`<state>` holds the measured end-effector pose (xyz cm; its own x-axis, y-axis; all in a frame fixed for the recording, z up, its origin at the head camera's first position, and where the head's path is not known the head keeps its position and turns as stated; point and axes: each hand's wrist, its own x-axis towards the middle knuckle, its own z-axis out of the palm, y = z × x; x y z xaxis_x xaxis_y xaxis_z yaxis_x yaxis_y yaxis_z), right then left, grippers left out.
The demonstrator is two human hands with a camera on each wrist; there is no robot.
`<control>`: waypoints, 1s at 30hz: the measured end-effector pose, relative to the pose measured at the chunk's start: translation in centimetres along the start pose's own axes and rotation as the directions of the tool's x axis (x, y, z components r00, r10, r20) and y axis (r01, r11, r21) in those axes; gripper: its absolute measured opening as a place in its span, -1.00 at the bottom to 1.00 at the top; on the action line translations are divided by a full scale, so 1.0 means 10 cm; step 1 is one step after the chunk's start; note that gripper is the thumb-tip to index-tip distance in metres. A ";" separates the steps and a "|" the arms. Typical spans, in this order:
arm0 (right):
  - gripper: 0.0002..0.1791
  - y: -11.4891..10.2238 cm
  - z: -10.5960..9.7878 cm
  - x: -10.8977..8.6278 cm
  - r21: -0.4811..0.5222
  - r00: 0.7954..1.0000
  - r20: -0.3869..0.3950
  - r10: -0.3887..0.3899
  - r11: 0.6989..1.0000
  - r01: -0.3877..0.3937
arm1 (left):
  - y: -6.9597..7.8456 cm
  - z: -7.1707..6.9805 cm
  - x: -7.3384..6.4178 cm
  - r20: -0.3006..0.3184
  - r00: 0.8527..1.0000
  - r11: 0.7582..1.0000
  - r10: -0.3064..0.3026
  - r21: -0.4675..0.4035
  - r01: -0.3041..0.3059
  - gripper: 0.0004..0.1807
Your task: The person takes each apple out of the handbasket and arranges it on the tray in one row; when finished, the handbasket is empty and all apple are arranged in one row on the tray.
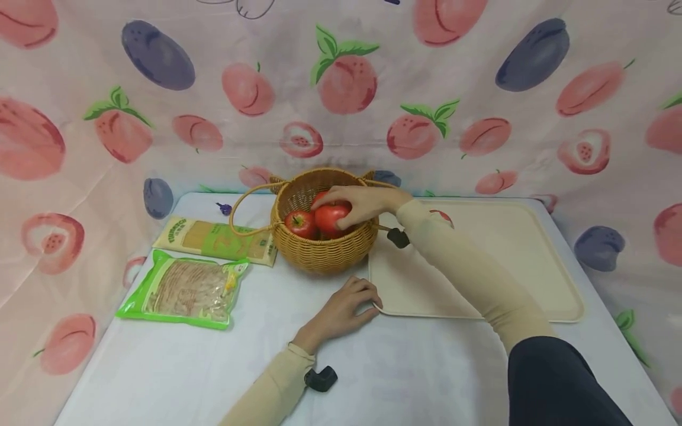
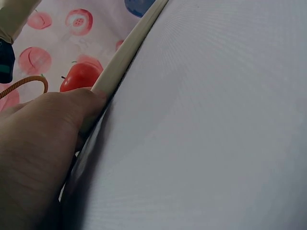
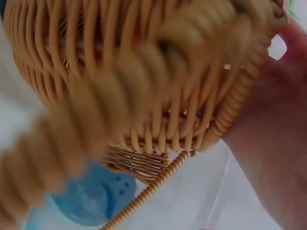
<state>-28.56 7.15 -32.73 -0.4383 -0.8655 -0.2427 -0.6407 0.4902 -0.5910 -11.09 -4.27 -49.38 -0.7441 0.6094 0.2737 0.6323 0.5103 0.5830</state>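
My right hand [image 1: 359, 204] reaches into a round wicker basket [image 1: 319, 254], its fingers and thumb around a red apple [image 1: 331, 220]. Another red apple [image 1: 301, 224] sits to its left in the basket, and one more is partly covered by the fingers. The right wrist view shows the basket's woven side [image 3: 153, 96] and handle, with the hand [image 3: 273, 110] at the rim. My left hand [image 1: 341, 307] pinches the near left corner of a cream tray [image 1: 426, 284]. On the tray's far part lies a red apple [image 2: 80, 76], mostly hidden by the right sleeve in the head view.
Left of the basket lie a flat yellow-green packet of noodles [image 1: 213, 239] and a clear bag with green edges [image 1: 186, 290] holding brownish noodles. A small purple thing [image 1: 224, 208] lies behind them. A fruit-printed cloth [image 1: 298, 112] hangs behind the white table [image 1: 176, 378].
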 end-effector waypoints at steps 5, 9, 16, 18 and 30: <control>-0.35 0.02 0.04 -0.03 0.034 0.996 -0.069 -0.055 0.998 0.058 | -0.03 0.00 0.01 0.006 1.000 1.000 -0.007 0.006 0.007 -0.83; -0.35 0.00 0.06 -0.08 0.075 0.990 -0.120 -0.073 0.994 0.083 | -0.03 0.00 0.01 -0.002 1.000 1.000 -0.006 0.003 0.006 -0.83; -0.36 0.03 0.15 -0.16 0.135 0.965 -0.251 -0.071 0.985 0.108 | 0.00 0.01 -0.04 -0.023 0.999 0.999 0.029 0.017 -0.029 -0.92; -0.35 -0.01 0.15 -0.21 0.151 0.953 -0.294 -0.068 0.982 0.117 | 0.00 0.00 -0.05 -0.031 0.999 0.999 0.042 0.019 -0.042 -0.91; -0.34 -0.20 0.13 -0.55 0.276 0.891 -0.455 0.005 0.951 0.136 | 0.02 0.07 0.02 -0.089 0.980 0.976 0.180 0.136 -0.167 -0.94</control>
<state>-24.07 10.81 -31.17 -0.6800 -0.7214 0.1307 -0.4949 0.3202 -0.8078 -10.95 -3.63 -49.76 -0.6343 0.6350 0.4409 0.7711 0.4793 0.4192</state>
